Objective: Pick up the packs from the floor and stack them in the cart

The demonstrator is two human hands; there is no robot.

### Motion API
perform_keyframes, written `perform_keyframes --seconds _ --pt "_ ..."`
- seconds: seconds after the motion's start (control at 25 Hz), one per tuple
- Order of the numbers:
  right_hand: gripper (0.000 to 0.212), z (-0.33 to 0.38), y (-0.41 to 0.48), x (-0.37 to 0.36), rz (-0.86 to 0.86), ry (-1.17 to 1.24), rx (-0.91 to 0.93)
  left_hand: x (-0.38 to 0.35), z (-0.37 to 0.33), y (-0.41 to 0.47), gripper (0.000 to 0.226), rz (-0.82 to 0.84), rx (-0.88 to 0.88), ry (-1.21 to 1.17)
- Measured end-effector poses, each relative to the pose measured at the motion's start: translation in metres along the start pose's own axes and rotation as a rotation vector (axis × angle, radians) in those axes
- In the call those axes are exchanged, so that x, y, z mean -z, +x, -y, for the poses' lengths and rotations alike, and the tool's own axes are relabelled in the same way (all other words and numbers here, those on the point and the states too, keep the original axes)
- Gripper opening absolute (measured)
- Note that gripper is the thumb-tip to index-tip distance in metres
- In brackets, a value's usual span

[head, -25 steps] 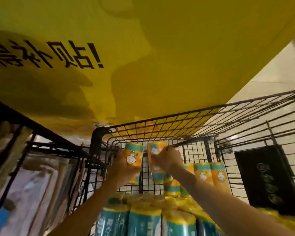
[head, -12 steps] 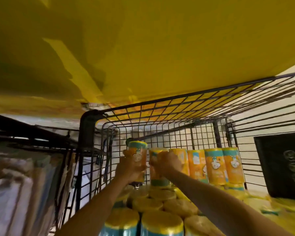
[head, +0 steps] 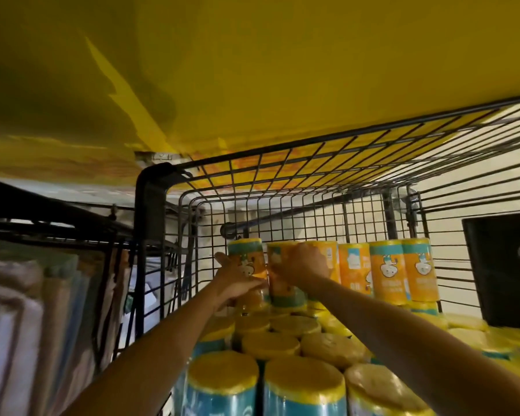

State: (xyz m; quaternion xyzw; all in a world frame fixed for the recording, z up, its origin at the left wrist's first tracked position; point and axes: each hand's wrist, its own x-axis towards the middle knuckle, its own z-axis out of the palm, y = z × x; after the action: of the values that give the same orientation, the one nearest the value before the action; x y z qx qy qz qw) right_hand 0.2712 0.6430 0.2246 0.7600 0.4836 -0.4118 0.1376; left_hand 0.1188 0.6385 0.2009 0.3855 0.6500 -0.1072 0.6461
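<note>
Inside the black wire cart [head: 282, 187], my left hand [head: 236, 279] grips an upright orange-and-teal cylindrical pack [head: 246, 256] at the far left of the back row. Beside it my right hand [head: 300, 265] grips a second pack [head: 278, 291], which stands on the layer below. Both packs line up with a row of upright packs [head: 388, 271] against the cart's far wall. A lower layer of packs [head: 282, 343] with yellow tops fills the cart floor under my arms.
A big yellow panel [head: 282, 70] hangs overhead. A black sign [head: 505, 265] leans on the cart's right side. To the left stands another dark rack [head: 42, 223] with blurred folded goods [head: 27, 310].
Both hands have carried their packs further in and down to the far-left end of the back row. The camera has tilted down, so more of the lower layer shows.
</note>
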Motion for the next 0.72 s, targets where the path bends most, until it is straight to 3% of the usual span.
perform_keyframes --seconds 0.08,0.24,0.44,0.56,0.72 --pt "0.036 0.000 0.000 0.000 -0.017 0.003 -0.012 0.002 -0.004 -0.003 0.085 0.029 -0.008 -0.016" --pt "0.030 -0.002 -0.003 -0.009 -0.075 0.073 -0.053 0.008 0.018 0.022 0.133 0.045 -0.082 0.022" --pt "0.026 -0.012 -0.013 -0.007 -0.047 0.079 0.028 0.009 0.018 0.011 0.134 -0.053 -0.092 0.202" --pt "0.032 -0.020 -0.021 0.008 0.019 0.120 0.040 0.010 0.004 -0.011 0.120 -0.183 -0.128 0.246" --pt "0.048 -0.023 -0.040 0.032 0.052 0.009 0.170 0.016 -0.014 -0.046 0.082 -0.302 -0.218 0.409"
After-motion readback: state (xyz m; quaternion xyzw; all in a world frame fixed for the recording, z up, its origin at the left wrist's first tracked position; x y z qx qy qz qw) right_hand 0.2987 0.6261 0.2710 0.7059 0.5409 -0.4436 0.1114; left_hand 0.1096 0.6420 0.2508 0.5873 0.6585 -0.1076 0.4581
